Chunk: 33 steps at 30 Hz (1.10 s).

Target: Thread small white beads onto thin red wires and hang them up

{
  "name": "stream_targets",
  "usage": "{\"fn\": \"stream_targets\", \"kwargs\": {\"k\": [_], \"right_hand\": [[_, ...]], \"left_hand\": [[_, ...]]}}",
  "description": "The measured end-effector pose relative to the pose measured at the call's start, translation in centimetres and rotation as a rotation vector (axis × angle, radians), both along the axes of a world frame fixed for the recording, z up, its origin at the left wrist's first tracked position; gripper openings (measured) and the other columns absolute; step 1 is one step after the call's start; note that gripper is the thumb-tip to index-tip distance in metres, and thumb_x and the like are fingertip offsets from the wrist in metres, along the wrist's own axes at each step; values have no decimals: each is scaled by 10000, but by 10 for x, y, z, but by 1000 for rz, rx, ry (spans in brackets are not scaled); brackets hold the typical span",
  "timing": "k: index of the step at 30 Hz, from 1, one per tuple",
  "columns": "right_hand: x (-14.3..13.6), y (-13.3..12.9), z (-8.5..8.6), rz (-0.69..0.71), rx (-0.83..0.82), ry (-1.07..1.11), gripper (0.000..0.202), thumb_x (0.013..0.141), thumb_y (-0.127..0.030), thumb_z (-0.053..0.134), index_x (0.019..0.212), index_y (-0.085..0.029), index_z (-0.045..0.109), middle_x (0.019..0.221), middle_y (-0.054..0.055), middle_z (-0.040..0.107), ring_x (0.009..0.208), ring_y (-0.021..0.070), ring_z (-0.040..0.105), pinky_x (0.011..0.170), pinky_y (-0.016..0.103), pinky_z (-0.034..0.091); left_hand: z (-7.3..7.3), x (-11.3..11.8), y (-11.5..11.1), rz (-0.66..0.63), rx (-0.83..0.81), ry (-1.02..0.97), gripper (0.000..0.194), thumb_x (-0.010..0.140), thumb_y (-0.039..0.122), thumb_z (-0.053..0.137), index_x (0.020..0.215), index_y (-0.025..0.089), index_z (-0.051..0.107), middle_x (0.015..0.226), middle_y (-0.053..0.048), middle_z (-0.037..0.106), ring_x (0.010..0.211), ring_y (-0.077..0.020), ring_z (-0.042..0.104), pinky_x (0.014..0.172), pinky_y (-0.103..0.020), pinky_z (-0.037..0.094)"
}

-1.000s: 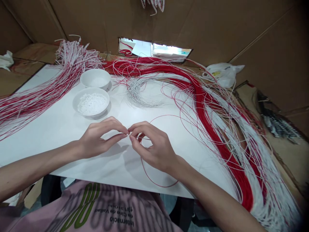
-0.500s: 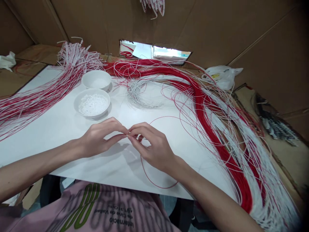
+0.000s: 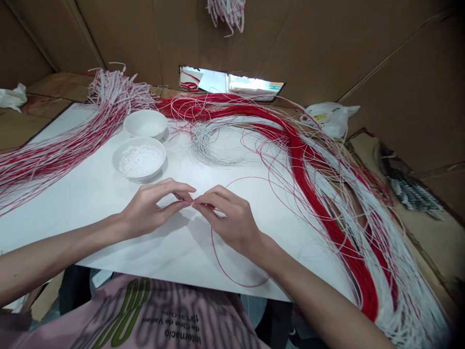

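Note:
Fingertip to fingertip, my left hand [image 3: 154, 203] and my right hand [image 3: 230, 218] meet above the white table, both in a pinch. Between the fingers of my right hand runs a thin red cord [image 3: 216, 254], which loops down below the hand and curves away to the right. My left thumb and finger close on a tiny pale piece at the meeting point, too small to name. Beyond my left hand stands a white bowl [image 3: 160, 167] holding small white pieces [image 3: 140, 161]. A second white bowl [image 3: 145, 123] is just behind it.
A thick bundle of red cords [image 3: 308, 182] and white cords [image 3: 395, 252] sweeps along the right side. Red and white strung strands [image 3: 69, 138] lie at the left. Behind rises a cardboard wall [image 3: 308, 43] with a slot. A plastic bag [image 3: 332, 118] sits at back right.
My left index finger has lifted and straightened a little while the thumb stays in the pinch. The view has tilted slightly; the bowls and cords lie as before.

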State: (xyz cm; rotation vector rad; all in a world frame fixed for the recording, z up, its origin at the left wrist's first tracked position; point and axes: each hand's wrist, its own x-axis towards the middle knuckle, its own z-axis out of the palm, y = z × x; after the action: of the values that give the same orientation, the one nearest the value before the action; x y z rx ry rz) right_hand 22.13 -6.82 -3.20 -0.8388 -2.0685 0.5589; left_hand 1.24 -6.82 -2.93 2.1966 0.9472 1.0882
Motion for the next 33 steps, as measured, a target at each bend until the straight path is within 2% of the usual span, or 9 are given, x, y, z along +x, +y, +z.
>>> {"fn": "stream_targets", "kwargs": {"k": [6,13,19,24,29,33], "right_hand": [[0,2,3,28,-37,-26,114,900,-125,535,848,-181,619,785,23,611,710,125,573,662,262,499],[2,3,1,27,-85,-26,103,916,-152,565,853,-191,637,813,29,647,722,132,600,652,264,491],[1,2,-3,12,-65,-8,41,903,-180,616,923,-192,649,825,32,652,724,134,605,649,260,488],[1,1,3,51,-87,-36,75,913,-179,572,880,-178,639,821,35,624,715,127,582,659,257,475],[8,5,8,-143,-128,-254,52,820,-145,576,805,-192,592,824,25,587,716,143,544,657,281,440],[17,13,6,-274,-48,-474,60,784,-144,569,760,-199,570,852,50,591,801,196,542,594,296,378]], "left_hand": [[0,2,-1,71,43,56,223,856,116,646,1070,168,608,884,-35,718,814,-122,664,757,-238,536],[0,3,0,38,72,57,188,879,134,612,1062,174,595,879,-39,716,809,-133,660,736,-260,542],[2,3,0,24,66,37,220,847,110,635,1049,172,576,858,-31,693,793,-132,632,729,-272,535],[2,3,-2,-8,46,36,196,833,86,623,1001,176,577,864,-25,674,802,-135,610,722,-280,515],[-2,0,1,51,30,-32,216,798,62,643,963,180,570,864,-24,665,799,-141,610,732,-295,510],[-5,-2,5,154,-64,-99,194,797,119,672,945,186,566,842,-27,657,783,-151,618,751,-326,517]]}}
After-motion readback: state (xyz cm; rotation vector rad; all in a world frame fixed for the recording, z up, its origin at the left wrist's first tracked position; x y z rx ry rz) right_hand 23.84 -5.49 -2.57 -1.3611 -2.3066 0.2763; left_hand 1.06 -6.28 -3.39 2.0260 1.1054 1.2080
